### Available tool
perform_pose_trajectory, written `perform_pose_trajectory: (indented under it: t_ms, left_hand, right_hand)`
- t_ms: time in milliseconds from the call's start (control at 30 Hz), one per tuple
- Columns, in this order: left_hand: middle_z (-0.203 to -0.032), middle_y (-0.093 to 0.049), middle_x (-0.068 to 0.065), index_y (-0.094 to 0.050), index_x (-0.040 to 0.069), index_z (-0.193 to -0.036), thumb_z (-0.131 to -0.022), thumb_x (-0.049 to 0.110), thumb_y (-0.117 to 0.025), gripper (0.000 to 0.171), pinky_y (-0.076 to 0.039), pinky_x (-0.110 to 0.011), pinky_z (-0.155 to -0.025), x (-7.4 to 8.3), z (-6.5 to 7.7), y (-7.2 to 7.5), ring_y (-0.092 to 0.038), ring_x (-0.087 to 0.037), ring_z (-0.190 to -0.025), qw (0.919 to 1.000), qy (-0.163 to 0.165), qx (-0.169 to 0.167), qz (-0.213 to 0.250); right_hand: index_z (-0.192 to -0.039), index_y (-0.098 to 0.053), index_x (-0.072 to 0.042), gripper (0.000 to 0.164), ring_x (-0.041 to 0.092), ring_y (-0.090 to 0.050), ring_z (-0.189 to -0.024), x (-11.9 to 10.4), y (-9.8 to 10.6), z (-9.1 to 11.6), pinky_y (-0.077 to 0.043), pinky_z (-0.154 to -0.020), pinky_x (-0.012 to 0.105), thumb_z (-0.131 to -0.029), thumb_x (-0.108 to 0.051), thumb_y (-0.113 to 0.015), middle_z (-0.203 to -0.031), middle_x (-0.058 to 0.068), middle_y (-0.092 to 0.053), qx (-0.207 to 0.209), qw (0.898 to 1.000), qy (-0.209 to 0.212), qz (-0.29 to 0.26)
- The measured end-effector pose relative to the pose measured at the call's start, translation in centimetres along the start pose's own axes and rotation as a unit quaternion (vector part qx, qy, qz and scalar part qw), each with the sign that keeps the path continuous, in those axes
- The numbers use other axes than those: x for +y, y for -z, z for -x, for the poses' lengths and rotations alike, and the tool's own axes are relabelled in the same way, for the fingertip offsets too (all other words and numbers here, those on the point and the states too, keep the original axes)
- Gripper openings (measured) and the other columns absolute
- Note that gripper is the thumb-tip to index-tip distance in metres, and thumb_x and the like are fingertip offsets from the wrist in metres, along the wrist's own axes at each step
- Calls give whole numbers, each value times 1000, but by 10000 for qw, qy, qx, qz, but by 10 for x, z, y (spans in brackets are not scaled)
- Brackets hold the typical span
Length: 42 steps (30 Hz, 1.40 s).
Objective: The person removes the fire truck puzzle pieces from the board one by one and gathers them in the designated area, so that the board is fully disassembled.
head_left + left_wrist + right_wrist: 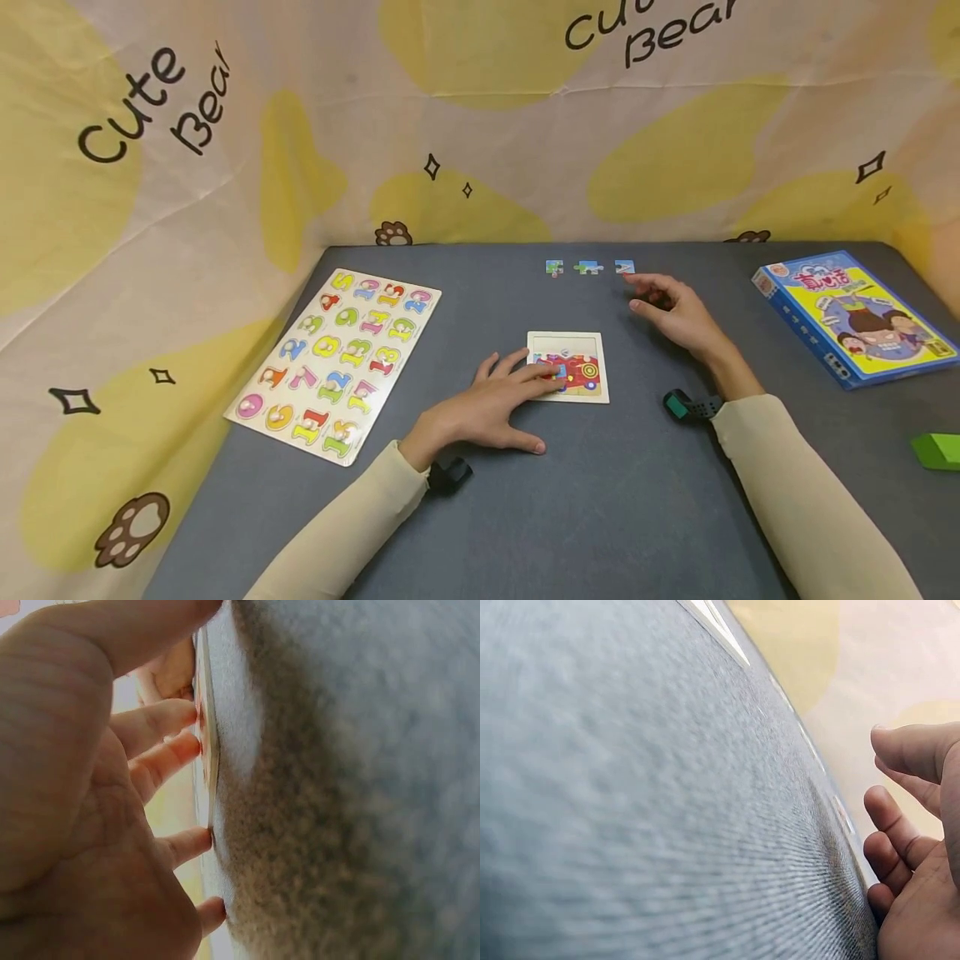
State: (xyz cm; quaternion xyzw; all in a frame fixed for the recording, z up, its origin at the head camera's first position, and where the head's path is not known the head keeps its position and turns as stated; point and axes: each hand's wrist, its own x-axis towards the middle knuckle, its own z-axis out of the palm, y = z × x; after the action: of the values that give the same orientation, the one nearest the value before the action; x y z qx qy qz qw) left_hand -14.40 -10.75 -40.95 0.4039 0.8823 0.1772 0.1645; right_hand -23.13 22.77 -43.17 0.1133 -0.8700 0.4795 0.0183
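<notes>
The small puzzle board point(570, 343) lies flat on the bench point(600, 500) in front of you, between your two arms, probably so that either hand can get to it. Its upper part is bare; a red picture fills the part below. Your left hand point(491, 412) is spread, some fingertips resting on the board and the thumb out over the bench, pinching nothing; that light pressure likely keeps the board from sliding.

Your right hand point(682, 321) has its index finger reaching to the right piece point(624, 267), thumb well apart and the other fingers curled; you can't tell whether the fingertip touches. The middle piece point(588, 267) and left piece point(554, 267) share its row beyond the board, spaced apart, perhaps for easy picking. The number board point(317, 364) and boxed set point(862, 321) sit off to either side, seemingly out of your way.
</notes>
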Motion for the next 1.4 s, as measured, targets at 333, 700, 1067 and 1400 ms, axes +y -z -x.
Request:
perform_pose_trajectory:
  t_ms: [333, 700, 1067, 1400]
  left_hand:
    - [-166, -34, 5, -44, 29, -155, -89, 50, -74, 76, -8, -65, -122, -9, -2, 9, -14, -31, -159, 9970, 275, 472, 553]
    - [-170, -24, 4, -37, 27, -160, -94, 52, -67, 76, 7, -70, -119, -23, -9, 9, -1, -37, -160, 9845, 1434, 858, 530]
    - [-172, -19, 4, -34, 35, -160, -93, 58, -64, 77, 12, -72, -117, -21, -16, 9, 5, -39, -160, 9796, 1859, 650, 400]
    - [-172, -18, 4, -35, 35, -159, -92, 58, -66, 78, 10, -72, -118, -22, -17, 10, 6, -41, -159, 9780, 1893, 735, 471]
  right_hand:
    - [-134, -64, -6, 37, 24, -43, -101, -10, -11, 4, -33, -86, 36, -99, -16, -66, -121, 18, -60, -231, 9991, 350, 54]
    - [-118, -75, -10, 27, 27, -47, -97, -43, -38, 10, -34, -84, 40, -91, -9, -75, -110, 10, -70, -1407, 9803, 1303, 473]
    - [-118, -77, -19, 29, 24, -43, -97, -66, -67, 15, -19, -79, 41, -90, -16, -78, -109, 4, -66, -2041, 9623, 1456, 1057]
    - [-120, -77, -22, 32, 19, -37, -89, -66, -75, 15, -17, -78, 40, -89, -14, -77, -102, 1, -62, -1902, 9611, 1497, 1328]
